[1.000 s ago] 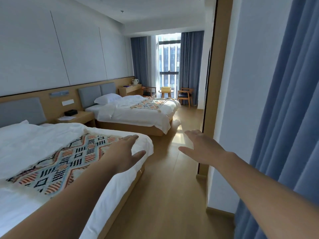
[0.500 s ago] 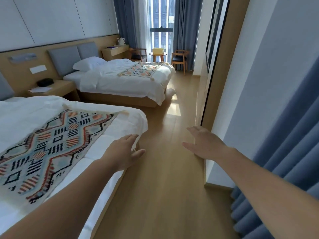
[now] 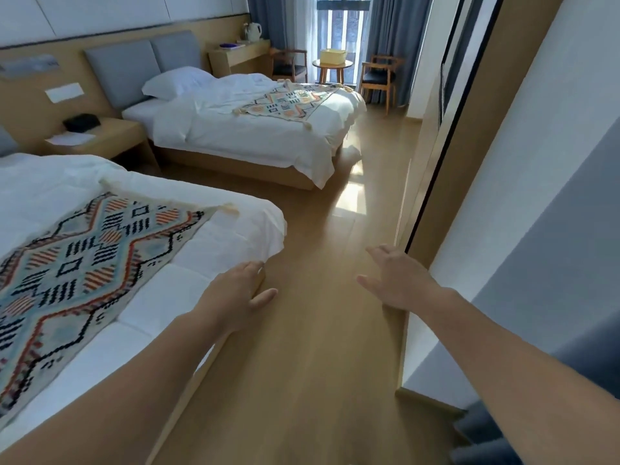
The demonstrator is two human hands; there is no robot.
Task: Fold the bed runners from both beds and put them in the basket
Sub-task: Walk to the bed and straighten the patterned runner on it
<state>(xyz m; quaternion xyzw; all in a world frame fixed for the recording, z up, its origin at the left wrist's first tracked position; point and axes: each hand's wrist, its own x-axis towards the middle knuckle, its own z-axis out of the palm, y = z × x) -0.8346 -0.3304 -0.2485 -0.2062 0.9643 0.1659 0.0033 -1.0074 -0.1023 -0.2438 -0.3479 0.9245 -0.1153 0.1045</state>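
**Both hands free, neither runner touched yet**

Our left fingers (image 3: 252, 269) lie straight and close together, thumb out to the side, holding nothing. Our right fingers (image 3: 378, 251) are spread apart and just as free. The left hand (image 3: 235, 297) hangs at the foot edge of the near bed (image 3: 235, 236); we cannot tell whether it touches the duvet (image 3: 161, 297). The right hand (image 3: 399, 280) is out over the floor (image 3: 302, 364), beside the wooden wall edge.

The near runner (image 3: 84, 263) lies flat just left of our left hand, apart from it. Its long axis runs across the bed along the foot edge. Its tasselled end (image 3: 229, 208) points toward the far bed (image 3: 235, 139) and the window, and the other end leaves the frame at lower left. The far runner (image 3: 295, 102) lies the same way.

We judge the main risks to be these:
- A low grab could pinch the duvet with the runner.
- A pull on one corner would skew the cloth and spoil the fold.
- The basket (image 3: 332, 57) sits well away on the round table (image 3: 332, 65), so a loose fold could open while carried.
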